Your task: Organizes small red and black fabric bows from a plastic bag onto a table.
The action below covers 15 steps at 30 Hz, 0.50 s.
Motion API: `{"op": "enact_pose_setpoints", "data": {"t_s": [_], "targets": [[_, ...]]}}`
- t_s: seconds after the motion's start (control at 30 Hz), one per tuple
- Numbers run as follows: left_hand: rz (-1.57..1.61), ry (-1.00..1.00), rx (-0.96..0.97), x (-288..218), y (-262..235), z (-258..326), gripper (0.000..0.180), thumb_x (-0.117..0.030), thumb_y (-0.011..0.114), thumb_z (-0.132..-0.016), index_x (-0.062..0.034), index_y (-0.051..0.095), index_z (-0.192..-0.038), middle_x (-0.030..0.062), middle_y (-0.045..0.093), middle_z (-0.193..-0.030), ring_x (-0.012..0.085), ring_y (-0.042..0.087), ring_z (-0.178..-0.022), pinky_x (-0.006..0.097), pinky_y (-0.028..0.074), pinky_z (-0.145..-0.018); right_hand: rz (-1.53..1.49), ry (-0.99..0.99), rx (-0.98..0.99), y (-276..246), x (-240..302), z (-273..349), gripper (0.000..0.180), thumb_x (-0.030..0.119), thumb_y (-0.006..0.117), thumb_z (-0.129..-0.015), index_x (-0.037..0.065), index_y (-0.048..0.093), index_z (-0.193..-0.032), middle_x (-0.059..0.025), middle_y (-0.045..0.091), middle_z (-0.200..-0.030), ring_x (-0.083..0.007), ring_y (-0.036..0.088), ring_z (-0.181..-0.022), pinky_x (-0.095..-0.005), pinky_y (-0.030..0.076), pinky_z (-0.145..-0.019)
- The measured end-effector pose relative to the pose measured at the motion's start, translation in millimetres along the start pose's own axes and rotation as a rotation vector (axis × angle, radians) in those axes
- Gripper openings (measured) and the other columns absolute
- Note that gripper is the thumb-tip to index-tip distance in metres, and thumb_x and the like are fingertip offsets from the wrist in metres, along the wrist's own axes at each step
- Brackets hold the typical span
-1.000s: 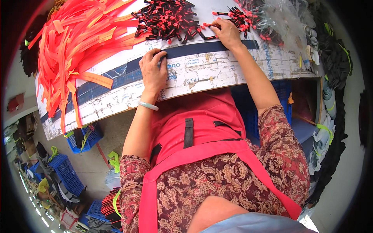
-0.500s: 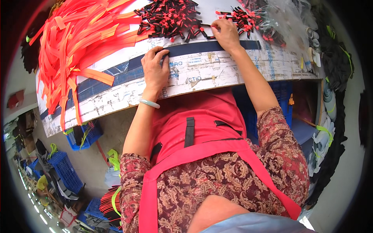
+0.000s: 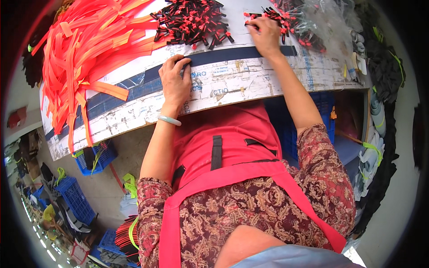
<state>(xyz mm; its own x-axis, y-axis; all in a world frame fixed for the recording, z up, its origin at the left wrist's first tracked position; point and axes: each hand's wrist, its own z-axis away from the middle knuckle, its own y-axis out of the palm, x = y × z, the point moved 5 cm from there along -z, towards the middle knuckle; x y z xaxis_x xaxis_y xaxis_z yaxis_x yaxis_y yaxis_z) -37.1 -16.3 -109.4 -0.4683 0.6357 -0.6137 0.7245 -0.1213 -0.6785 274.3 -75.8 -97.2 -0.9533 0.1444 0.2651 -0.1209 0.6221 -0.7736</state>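
Across the table edge my left hand [image 3: 175,80] rests with bent fingers on a dark blue strip [image 3: 219,55]. Its thumb and forefinger are drawn together, and what lies between them, if anything, is hidden. My right hand [image 3: 266,38] is at the left side of a smaller pile of black-and-red pieces [image 3: 286,18]. Its thumb and forefinger close on a small black piece [image 3: 248,25]. To its left lies a larger heap of small black tubes with red ends [image 3: 190,20]. Long bright orange zipper-like strips [image 3: 73,58] spread over the table's left side.
Clear plastic sheeting [image 3: 324,22] covers part of the right pile. The worn white tabletop [image 3: 232,85] ends just in front of my red apron [image 3: 241,134]. Blue crates [image 3: 76,198] stand on the floor at the left. Another blue crate [image 3: 322,116] is under the table.
My right hand has shifted slightly from beside the larger heap to the smaller right pile. The black piece by its fingers earlier now lies at the larger heap's edge. My left hand stays on the strip.
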Motion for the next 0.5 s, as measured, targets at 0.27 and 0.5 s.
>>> {"op": "enact_pose_setpoints", "data": {"t_s": [0.27,0.5], "targets": [[0.0,-0.001,0.01,0.6,0.7,0.7,0.019,-0.01,0.069,-0.086,-0.0105,0.071,-0.105,0.0069,0.063,-0.116,0.0275,0.056,-0.116,0.04,0.037,-0.102,-0.076,0.131,0.248,30.8,42.9,-2.9,0.018,0.03,0.07,-0.083,0.015,0.075,-0.093,-0.0061,0.069,-0.104,-0.0266,0.06,-0.106,-0.0421,0.039,-0.095],[0.013,0.005,-0.008,1.5,-1.6,0.8,0.018,-0.01,0.068,-0.085,-0.0101,0.071,-0.104,0.0071,0.064,-0.115,0.0276,0.057,-0.115,0.04,0.038,-0.101,0.202,0.056,0.279,6.3,-1.7,-10.1,0.012,0.023,0.07,-0.083,0.014,0.071,-0.09,-0.0046,0.07,-0.096,-0.0279,0.062,-0.098,-0.0439,0.044,-0.089]]}}
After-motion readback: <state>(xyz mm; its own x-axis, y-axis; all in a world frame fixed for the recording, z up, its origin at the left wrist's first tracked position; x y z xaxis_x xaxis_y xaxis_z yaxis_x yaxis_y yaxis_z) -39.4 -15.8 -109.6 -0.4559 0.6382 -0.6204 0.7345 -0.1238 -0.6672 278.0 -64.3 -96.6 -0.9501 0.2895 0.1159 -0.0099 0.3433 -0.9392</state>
